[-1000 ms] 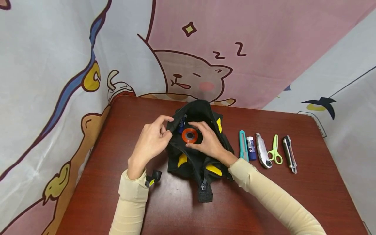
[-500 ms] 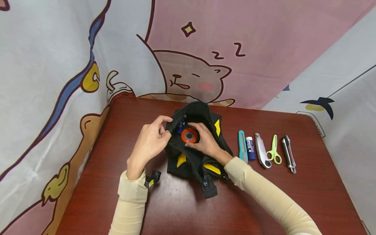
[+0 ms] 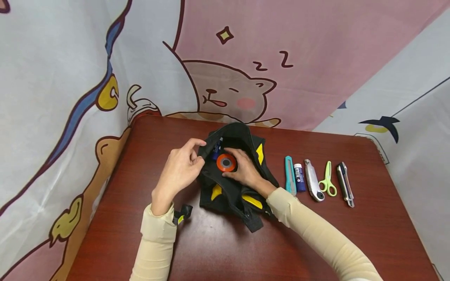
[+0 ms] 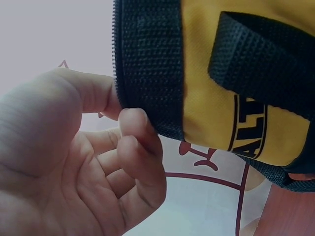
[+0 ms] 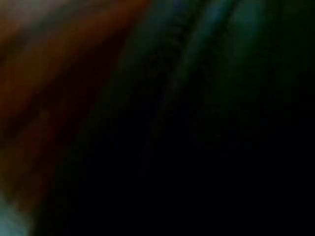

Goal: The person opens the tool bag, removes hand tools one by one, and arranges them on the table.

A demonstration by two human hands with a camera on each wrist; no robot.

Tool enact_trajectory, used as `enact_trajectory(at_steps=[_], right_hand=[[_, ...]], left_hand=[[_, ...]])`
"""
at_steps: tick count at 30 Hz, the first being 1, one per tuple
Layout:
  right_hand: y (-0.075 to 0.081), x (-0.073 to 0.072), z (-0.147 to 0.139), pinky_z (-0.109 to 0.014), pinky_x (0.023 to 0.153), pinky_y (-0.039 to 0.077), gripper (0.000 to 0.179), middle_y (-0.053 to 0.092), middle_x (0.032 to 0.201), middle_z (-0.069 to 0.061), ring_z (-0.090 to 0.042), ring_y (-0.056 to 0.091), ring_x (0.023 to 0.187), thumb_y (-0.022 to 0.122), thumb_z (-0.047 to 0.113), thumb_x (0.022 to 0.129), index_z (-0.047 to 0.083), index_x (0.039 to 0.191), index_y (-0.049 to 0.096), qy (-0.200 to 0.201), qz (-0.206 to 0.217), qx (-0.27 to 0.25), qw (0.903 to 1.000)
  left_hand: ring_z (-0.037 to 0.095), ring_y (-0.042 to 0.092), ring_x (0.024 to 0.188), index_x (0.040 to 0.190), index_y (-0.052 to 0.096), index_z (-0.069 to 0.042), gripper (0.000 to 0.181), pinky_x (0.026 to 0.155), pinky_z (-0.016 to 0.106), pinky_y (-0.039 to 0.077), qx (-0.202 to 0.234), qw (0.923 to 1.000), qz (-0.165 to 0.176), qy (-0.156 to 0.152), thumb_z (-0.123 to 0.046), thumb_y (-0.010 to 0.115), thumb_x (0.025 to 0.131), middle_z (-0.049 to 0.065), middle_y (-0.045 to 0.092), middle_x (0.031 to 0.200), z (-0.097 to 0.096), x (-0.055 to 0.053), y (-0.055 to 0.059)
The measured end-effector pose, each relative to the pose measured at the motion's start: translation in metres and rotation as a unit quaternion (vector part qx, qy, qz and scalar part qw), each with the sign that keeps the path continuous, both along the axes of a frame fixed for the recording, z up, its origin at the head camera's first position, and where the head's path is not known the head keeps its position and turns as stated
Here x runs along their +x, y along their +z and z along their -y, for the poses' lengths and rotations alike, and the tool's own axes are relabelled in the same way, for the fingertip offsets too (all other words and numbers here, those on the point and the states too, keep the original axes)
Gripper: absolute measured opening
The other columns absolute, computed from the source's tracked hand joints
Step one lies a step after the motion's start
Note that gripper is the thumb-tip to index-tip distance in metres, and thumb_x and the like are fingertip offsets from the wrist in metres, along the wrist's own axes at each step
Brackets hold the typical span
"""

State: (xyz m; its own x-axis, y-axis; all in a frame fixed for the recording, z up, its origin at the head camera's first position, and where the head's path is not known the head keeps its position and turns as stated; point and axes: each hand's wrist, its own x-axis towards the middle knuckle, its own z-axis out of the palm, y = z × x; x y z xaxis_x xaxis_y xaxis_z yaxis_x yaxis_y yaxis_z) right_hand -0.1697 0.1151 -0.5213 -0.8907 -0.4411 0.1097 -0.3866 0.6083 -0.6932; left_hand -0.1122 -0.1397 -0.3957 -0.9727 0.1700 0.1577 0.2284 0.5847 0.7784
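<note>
A black and yellow zippered bag (image 3: 258,195) stands unzipped on the table. My left hand (image 3: 181,166) pinches the left edge of its opening between thumb and forefinger; the left wrist view shows the zip edge (image 4: 150,64) in that pinch, beside a yellow side with black lettering. Inside the mouth, my right hand (image 3: 246,168) has its thumb and fingers curled round an orange roll of tape (image 3: 220,163). A dark blue tube or stick (image 3: 216,150) lies behind the roll, in the bag. The right wrist view is dark and blurred.
To the bag's right lie a teal box cutter (image 3: 290,175), a glue stick (image 3: 299,177), a silver cutter (image 3: 313,181), light green scissors (image 3: 328,180) and a black-silver cutter (image 3: 345,184). A strap end (image 3: 183,214) rests near the left sleeve. Printed curtains back the table (image 3: 218,257).
The bag's front zip tab has swung to the right and slightly up. Both hands keep nearly the same places, the right still round the roll of tape.
</note>
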Motion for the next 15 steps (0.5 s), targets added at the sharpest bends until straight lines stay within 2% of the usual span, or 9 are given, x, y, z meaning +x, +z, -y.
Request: enact_trajectory(at_steps=[15], right_hand=[[0.002, 0.0016, 0.0008, -0.059, 0.122, 0.041, 0.09, 0.061, 0.153, -0.019, -0.039, 0.056, 0.141, 0.099, 0.012, 0.082, 0.006, 0.16, 0.055, -0.01, 0.002, 0.014, 0.9999]], left_hand=[[0.019, 0.051, 0.058, 0.139, 0.07, -0.012, 0.042, 0.06, 0.037, 0.043, -0.001, 1.0, 0.001, 0.0, -0.005, 0.066, 0.097, -0.001, 0.058, 0.071, 0.0003, 0.0, -0.0009]])
